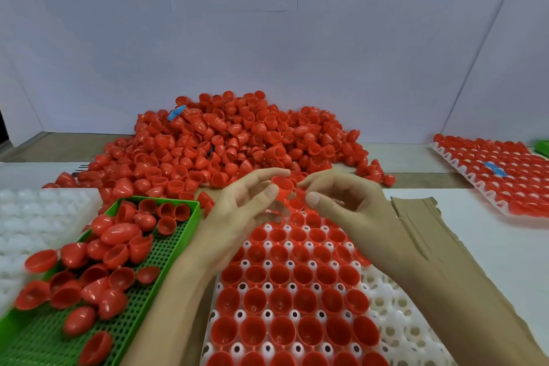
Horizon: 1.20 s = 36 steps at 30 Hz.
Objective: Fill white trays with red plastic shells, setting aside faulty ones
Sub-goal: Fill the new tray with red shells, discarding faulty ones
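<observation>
A big heap of red plastic shells (231, 140) lies at the back of the table. In front of me a white tray (392, 321) holds several rows of red shells, open side up; its right-hand cells are bare. Above the tray's far end my left hand (246, 202) pinches a red shell (282, 186) between thumb and fingers. My right hand (341, 196) meets it there, its fingertips pinching another red shell (298, 197) just below the first.
A green perforated tray (166, 249) at the left holds several loose red shells. Empty white trays (35, 217) are stacked at the far left. A filled white tray (493, 175) sits at the right. Torn cardboard (416, 217) lies under my right forearm.
</observation>
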{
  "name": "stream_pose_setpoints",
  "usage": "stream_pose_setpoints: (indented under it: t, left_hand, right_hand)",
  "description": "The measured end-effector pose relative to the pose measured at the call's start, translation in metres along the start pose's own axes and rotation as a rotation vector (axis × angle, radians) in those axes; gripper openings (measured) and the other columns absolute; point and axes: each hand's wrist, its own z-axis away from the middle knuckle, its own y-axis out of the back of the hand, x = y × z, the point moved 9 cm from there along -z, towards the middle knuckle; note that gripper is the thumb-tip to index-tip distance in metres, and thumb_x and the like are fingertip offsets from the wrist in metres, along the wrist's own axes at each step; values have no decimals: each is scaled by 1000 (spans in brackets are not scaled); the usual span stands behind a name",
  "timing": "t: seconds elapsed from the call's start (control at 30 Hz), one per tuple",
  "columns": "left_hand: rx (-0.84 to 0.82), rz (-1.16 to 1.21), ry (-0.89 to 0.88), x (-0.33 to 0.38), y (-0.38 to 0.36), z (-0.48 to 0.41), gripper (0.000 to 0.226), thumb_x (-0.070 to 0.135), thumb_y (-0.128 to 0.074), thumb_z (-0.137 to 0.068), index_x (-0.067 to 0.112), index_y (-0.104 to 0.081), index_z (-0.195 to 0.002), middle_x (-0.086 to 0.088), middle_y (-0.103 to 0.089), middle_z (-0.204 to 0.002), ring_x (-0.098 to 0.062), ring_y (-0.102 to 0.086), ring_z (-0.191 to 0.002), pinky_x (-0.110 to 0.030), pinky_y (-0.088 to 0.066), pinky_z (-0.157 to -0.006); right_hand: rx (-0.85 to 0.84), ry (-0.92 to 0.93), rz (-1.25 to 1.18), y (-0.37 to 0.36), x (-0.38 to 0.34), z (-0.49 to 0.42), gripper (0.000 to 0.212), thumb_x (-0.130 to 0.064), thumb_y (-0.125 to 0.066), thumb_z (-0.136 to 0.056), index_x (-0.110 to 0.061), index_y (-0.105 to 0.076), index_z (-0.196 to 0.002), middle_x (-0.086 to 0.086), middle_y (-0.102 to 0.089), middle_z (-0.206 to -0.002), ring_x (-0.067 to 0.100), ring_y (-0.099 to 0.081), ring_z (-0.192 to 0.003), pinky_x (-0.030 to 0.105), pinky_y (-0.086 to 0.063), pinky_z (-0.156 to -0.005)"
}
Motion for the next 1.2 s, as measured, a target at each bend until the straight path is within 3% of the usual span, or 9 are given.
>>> stream_pose_setpoints:
  t: [0.23, 0.37, 0.47, 0.57, 0.7, 0.87, 1.03, 1.13, 1.2]
  left_hand:
    - [-7, -1, 57, -7, -3, 1, 36, 41, -62, -93, 16, -71, -117, -11, -70, -96, -23, -69, -93, -32, -57, -86]
    - [-15, -32, 63, -7, -3, 2, 34, 39, -59, -96, 19, -72, -119, -20, -71, -102, -26, -70, -94, -34, -58, -90]
    - [-31, -43, 60, -6, -6, 3, 37, 44, -59, -94, 22, -72, -121, -18, -72, -104, -25, -70, -94, -32, -57, -89]
    - [-45, -29, 65, -7, -7, 3, 34, 36, -56, -98, 18, -71, -123, -18, -73, -109, -27, -71, -98, -36, -59, -90]
    - [-98, -24, 100, -11, -13, 5, 38, 38, -59, -95, 14, -71, -122, -15, -73, -115, -34, -70, -107, -38, -59, -88]
    - [-170, 8, 106, -11, -20, 6, 53, 52, -68, -89, 6, -71, -116, -21, -69, -116, -36, -68, -109, -39, -58, -90]
    - [-180, 80, 92, -5, -23, 7, 49, 47, -71, -85, 9, -73, -115, -15, -73, -109, -28, -71, -102, -28, -58, -83]
    - [-200, 80, 93, -7, -25, 7, 57, 51, -78, -77, 9, -73, -116, -21, -72, -110, -32, -71, -103, -31, -58, -83]
    - [-221, 66, 83, -8, -29, 7, 59, 55, -78, -76, 13, -72, -116, -12, -73, -108, -28, -71, -103, -30, -58, -84]
  right_hand:
    - [-18, 215, 250, -8, -6, 13, 9, -5, -79, -82, -11, -76, -88, -1, -68, -107, 20, -67, -94, 31, -57, -74]
    - [-13, 172, 181, -10, 4, 15, 4, -14, -76, -87, -13, -75, -92, -6, -68, -102, 22, -67, -94, 33, -57, -74]
    - [3, 152, 137, -12, 8, 17, 13, -25, -65, -94, -15, -72, -94, -10, -68, -96, 21, -66, -88, 34, -55, -71]
    - [-3, 113, 119, -14, 14, 17, 14, -22, -72, -91, -17, -70, -103, -8, -70, -94, 20, -68, -77, 31, -57, -70]
    - [-70, 49, 16, -15, 17, 18, 34, -19, -83, -81, -23, -67, -110, -3, -67, -90, 18, -65, -68, 33, -57, -68]
    - [-188, -20, 24, -20, 13, 19, 16, -34, -69, -90, -22, -74, -99, -5, -65, -75, 10, -58, -66, 23, -48, -63]
    - [-228, 22, 133, -19, -3, 22, 23, -7, -74, -85, -18, -75, -105, -3, -67, -82, 22, -60, -67, 33, -53, -66]
    - [-165, 50, 244, -17, -13, 22, 19, -1, -80, -82, -15, -76, -96, -6, -66, -76, 17, -57, -65, 27, -49, -65]
    - [-138, 90, 304, -13, -22, 26, 15, -1, -79, -83, -13, -78, -92, -7, -67, -74, 14, -59, -66, 21, -48, -65]
